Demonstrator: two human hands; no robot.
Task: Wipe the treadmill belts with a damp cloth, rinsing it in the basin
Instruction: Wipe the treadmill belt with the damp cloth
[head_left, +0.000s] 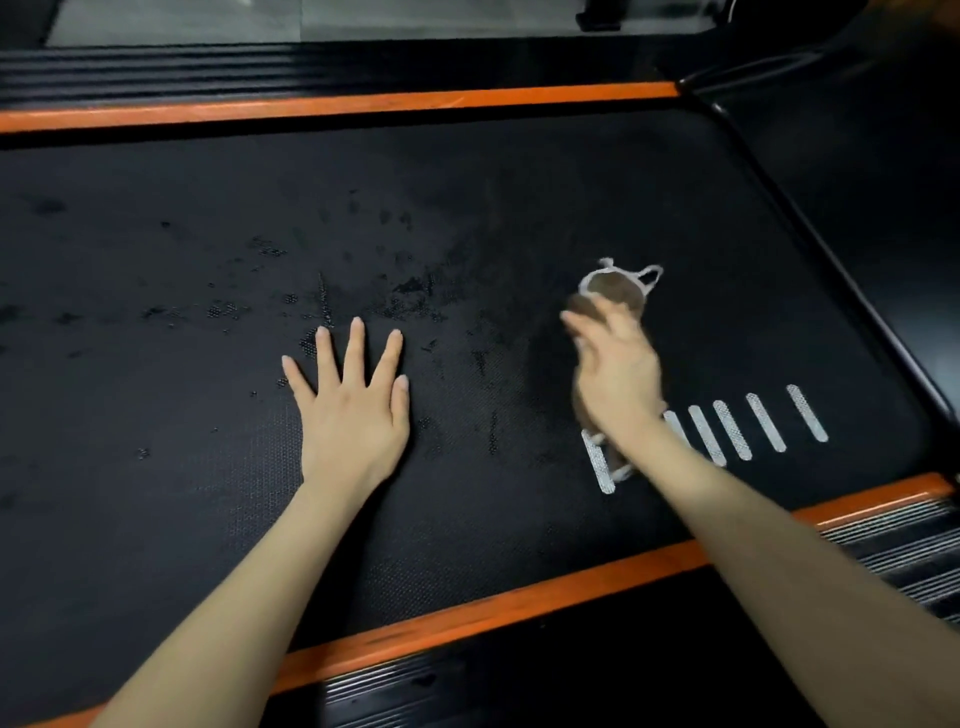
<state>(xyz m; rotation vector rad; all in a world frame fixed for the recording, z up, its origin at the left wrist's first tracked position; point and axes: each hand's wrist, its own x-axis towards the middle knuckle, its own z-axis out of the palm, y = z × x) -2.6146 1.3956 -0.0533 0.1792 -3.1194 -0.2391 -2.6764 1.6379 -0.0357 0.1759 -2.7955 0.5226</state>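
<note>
I am pressing my left hand (348, 405) flat on the black treadmill belt (156, 364), fingers spread and straight. My right hand (615, 374), blurred, is gripping the brown, white-edged cloth (618, 291) on the belt, just beside the white stripes (753, 426), with dark wet-looking spots (410, 286) lying between my hands

Single cam, on my head, wide-angle. Looks fwd & steeply down, close in: belt (467, 197) fills most of the frame, lines bowed by the lens. Far orange rail (337, 106) runs across the top, near orange rail (519, 592) cuts the bottom on a slant. Belt's right end w/ white stripes (763, 423) sits at frame right. My forearms enter from the bottom; left hand (353, 410) flat mid-frame, right hand (618, 374) w/ cloth (615, 291) blurred.
</note>
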